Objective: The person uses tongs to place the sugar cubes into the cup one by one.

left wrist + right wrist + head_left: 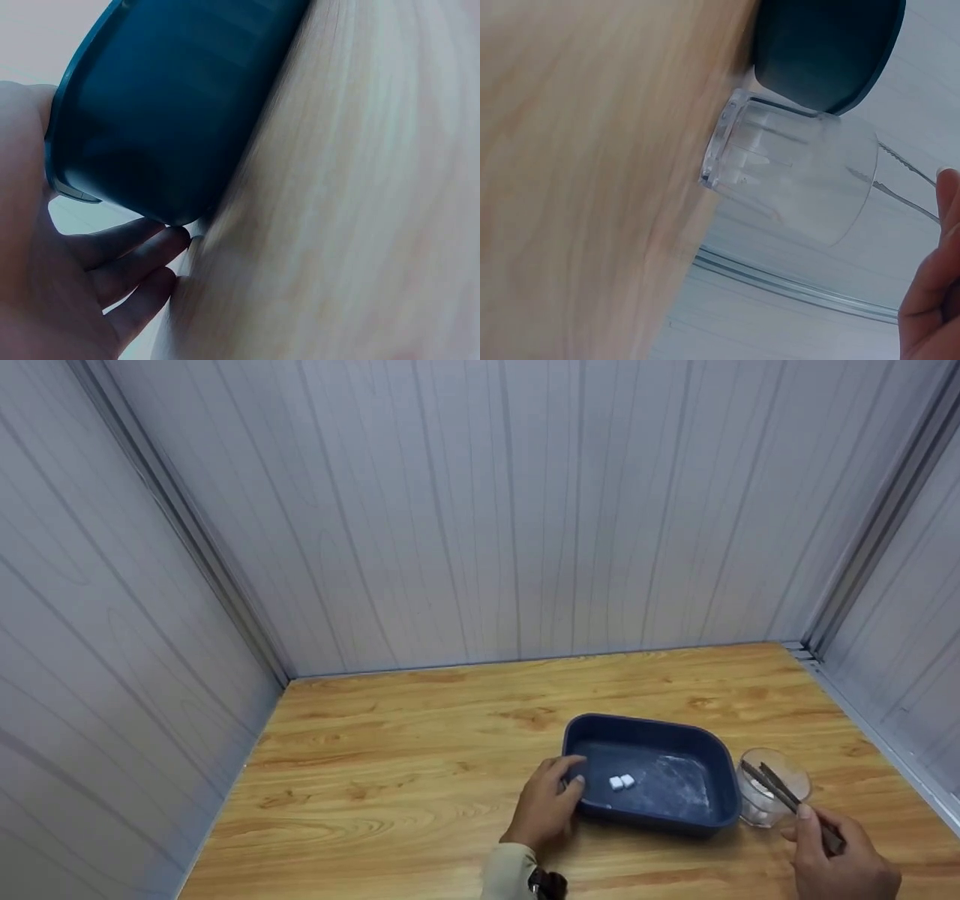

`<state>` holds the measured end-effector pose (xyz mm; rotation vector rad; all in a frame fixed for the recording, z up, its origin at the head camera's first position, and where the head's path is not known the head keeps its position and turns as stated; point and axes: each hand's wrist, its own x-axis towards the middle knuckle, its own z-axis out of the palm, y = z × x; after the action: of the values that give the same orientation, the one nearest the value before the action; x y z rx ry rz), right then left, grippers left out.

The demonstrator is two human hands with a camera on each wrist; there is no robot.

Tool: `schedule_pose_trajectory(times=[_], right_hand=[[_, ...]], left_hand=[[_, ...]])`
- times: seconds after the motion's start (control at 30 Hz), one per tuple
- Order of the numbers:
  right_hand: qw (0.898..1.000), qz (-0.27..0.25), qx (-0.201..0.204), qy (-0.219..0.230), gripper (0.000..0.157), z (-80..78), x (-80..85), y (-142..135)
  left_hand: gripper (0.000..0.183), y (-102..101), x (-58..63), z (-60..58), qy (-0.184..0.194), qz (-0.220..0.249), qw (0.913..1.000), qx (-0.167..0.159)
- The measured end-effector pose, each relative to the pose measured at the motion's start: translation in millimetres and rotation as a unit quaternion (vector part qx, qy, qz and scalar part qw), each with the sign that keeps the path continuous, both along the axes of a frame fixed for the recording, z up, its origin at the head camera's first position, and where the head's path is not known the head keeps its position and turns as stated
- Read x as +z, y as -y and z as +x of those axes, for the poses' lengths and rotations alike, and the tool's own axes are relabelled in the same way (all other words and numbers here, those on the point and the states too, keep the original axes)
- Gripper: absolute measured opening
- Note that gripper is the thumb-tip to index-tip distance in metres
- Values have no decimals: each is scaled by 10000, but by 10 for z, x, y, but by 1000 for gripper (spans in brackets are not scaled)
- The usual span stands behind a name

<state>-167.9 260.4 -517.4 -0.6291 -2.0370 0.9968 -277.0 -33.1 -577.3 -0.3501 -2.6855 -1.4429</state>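
My left hand (546, 806) grips the left end of a dark blue rectangular tray (645, 816), with the thumb and index finger at its rim. In the left wrist view, the other fingers (142, 262) lie against the tray's outer wall. Two white cubes (622, 782) sit side by side on the tray floor. My right hand (844, 855) holds metal tongs (780, 791). Their serrated tips are apart, over the mouth of a clear cup (802, 180). White pieces (761, 810) lie low in the cup; how many is unclear.
The cup stands upright close to the tray's right end. Under everything is a wood-grain table (390, 757). Pale panel walls (465, 510) enclose it at the back and both sides. Whitish smears mark the right part of the tray floor.
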Motion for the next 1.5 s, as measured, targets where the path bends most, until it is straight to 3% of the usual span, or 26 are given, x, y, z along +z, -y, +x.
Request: schedule_pose_trajectory(times=[0.3, 0.5, 0.73, 1.1, 1.33, 1.5], right_hand=[[9967, 320, 383, -644, 17, -16, -11, 85], [9961, 443, 603, -472, 17, -22, 4, 142], [9854, 864, 1288, -697, 13, -103, -62, 227], [9766, 1120, 1772, -487, 12, -180, -143, 396], [9593, 1465, 2253, -868, 13, -237, -158, 420], [9544, 1479, 2482, -748, 13, -308, -146, 453]], left_hand=[[31, -9, 0, 24, -3, 5, 9999, -126], [31, -23, 4, 12, -28, -42, 10000, -45], [31, -13, 2, -15, -10, -34, 10000, -10], [31, -24, -2, -11, -131, -9, 9999, -10], [31, -29, 1, -7, -254, -163, 9995, 54], [32, -25, 8, 2, -312, -90, 9994, 75]])
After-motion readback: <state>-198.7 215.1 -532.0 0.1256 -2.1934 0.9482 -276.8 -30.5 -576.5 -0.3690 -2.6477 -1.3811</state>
